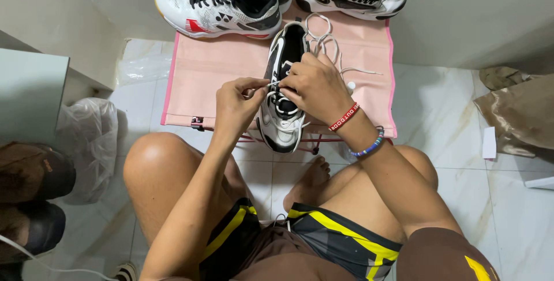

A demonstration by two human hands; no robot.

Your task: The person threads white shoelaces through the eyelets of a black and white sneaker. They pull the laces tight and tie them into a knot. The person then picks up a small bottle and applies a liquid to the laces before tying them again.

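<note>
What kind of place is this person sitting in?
Likely a home floor corner: pale floor tiles, plain walls, a low pink stool with sports shoes, and a plastic bag nearby.

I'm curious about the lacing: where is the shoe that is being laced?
In the head view, the black-and-white shoe lies mid-frame on the pink folding table, between the left hand and right hand, below three other shoes.

- Single view: head-worn camera, looking steeply down over the wearer's own lap and knees.
- Faces forward to a pink table [208, 67] on a tiled floor [450, 119].
- Close range; hands fall mid-frame.
</note>
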